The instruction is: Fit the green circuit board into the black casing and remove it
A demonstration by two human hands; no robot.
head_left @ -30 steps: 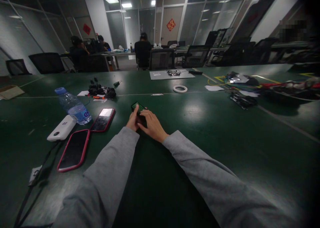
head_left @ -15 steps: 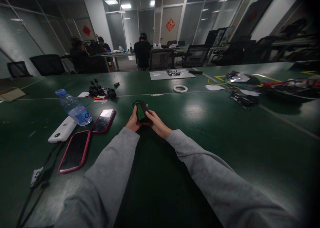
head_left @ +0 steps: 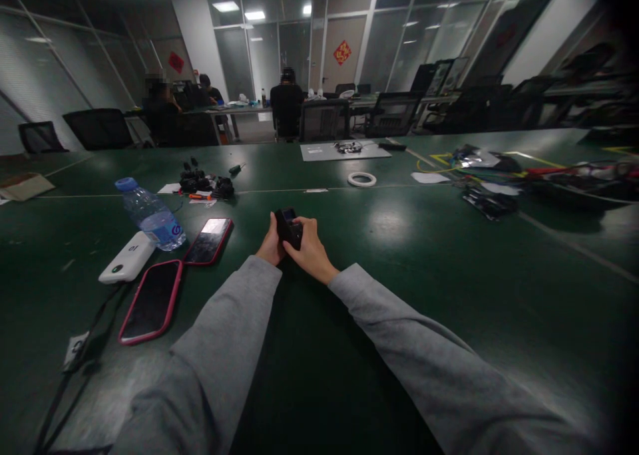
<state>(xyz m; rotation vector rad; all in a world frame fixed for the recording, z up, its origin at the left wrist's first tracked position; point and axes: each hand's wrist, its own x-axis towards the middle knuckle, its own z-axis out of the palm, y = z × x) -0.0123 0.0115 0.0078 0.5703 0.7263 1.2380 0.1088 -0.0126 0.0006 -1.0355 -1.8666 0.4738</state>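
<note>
Both hands hold a small black boxy device (head_left: pixel 288 229) just above the green table, straight ahead of me. My left hand (head_left: pixel 271 245) is wrapped round its left side, thumb up along the edge. From the right, my right hand (head_left: pixel 313 250) grips it with bent fingers on top and the thumb at the lower edge. A dark side of the device faces me, and its exact kind cannot be made out. To the left of my hands lie a phone in a red case (head_left: pixel 208 241) and a second phone in a pink-red case (head_left: pixel 152 302).
A water bottle (head_left: pixel 150 214) leans by a white power bank (head_left: pixel 128 258) with a black cable. Black parts (head_left: pixel 200 182) and a screwdriver (head_left: pixel 235 169) lie farther back. A white tape ring (head_left: pixel 362 179) and wires (head_left: pixel 574 175) are rightward. People sit at a far table.
The device has been turned in my hands: its green face showed before, and a black side shows now. My right hand has shifted its grip higher onto it.
</note>
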